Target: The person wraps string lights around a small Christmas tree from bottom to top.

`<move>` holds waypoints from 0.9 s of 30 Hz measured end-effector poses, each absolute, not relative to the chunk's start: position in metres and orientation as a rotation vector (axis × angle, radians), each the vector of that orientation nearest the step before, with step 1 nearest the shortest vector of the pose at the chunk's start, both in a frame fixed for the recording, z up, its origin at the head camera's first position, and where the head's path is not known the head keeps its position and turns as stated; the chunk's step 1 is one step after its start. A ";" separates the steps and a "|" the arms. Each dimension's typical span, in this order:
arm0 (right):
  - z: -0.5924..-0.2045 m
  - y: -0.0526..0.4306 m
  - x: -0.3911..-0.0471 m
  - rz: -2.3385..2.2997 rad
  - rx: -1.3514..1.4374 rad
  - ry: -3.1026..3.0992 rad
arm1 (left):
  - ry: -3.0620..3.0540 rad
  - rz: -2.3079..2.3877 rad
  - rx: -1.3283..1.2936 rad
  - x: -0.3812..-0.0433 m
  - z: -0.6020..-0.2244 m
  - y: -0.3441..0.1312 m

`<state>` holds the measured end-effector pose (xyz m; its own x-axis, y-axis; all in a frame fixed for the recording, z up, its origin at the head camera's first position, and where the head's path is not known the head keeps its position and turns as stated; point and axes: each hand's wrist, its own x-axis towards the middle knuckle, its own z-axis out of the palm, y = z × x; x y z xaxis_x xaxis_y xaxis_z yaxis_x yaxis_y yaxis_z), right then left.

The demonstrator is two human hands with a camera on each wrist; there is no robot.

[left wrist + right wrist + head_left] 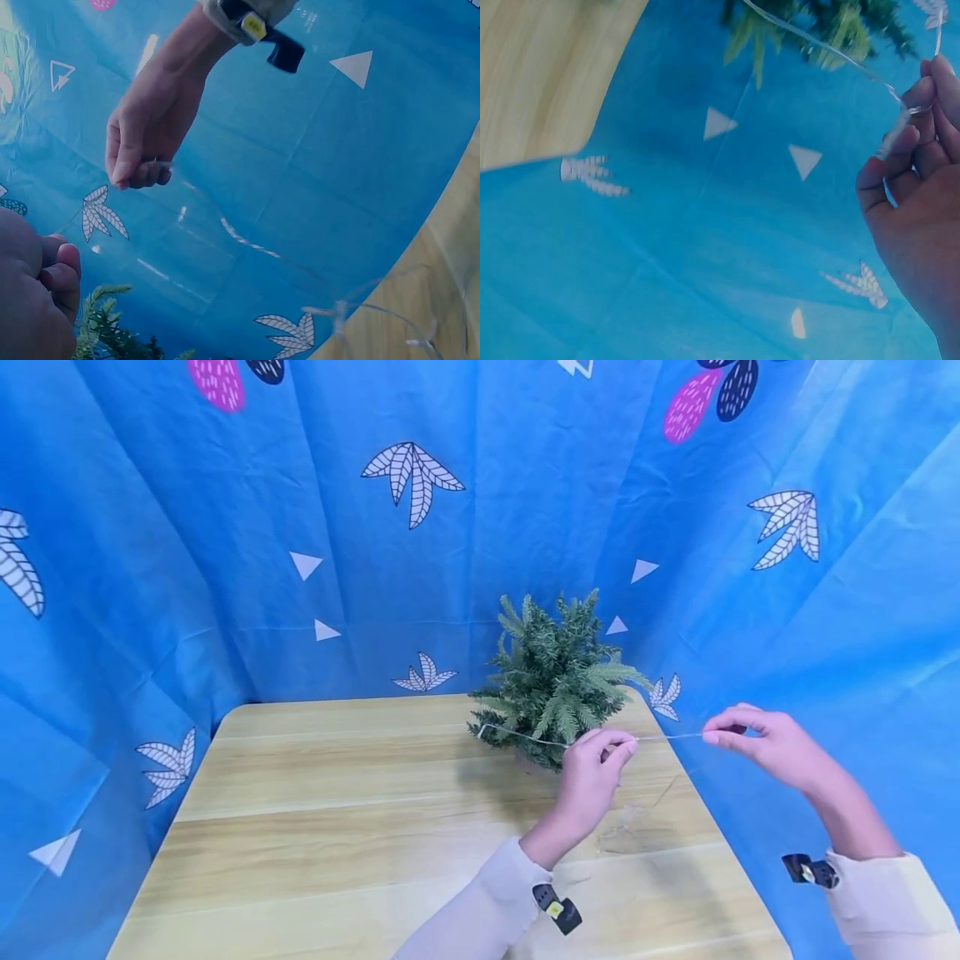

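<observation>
My left hand (588, 781) pinches a thin clear wire (528, 737), which looks like a fairy-light string, in front of the tree's lower branches. Farther right, past the table's edge, my right hand (772, 752) pinches the same strand between thumb and fingertips. The stretch between both hands is nearly straight. Left of my left hand the strand runs on to a small bend. In the right wrist view a whitish piece of the string (892, 136) lies at the fingers. A small green artificial pine tree (558, 664) stands behind my left hand, its base mostly hidden.
Both hands are above or beside a light wooden table (315, 802) with rounded corners. Faint clear strands (626, 835) appear over its right part. Blue patterned cloth (225, 527) hangs around the back and sides, close behind the tree.
</observation>
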<state>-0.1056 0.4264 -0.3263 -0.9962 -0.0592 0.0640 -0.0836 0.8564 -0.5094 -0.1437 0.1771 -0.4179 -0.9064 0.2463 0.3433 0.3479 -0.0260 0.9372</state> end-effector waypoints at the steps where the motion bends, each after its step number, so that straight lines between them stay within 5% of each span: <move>1: -0.326 0.430 -0.108 0.817 0.130 -2.974 | -2.135 -2.107 -0.651 -0.143 -0.419 0.178; 16: -0.321 0.439 -0.150 0.140 0.661 -2.659 | -2.110 -2.203 -0.579 -0.142 -0.424 0.181; 27: -0.310 0.436 -0.162 0.118 0.409 -2.689 | -2.080 -2.270 -0.561 -0.142 -0.426 0.182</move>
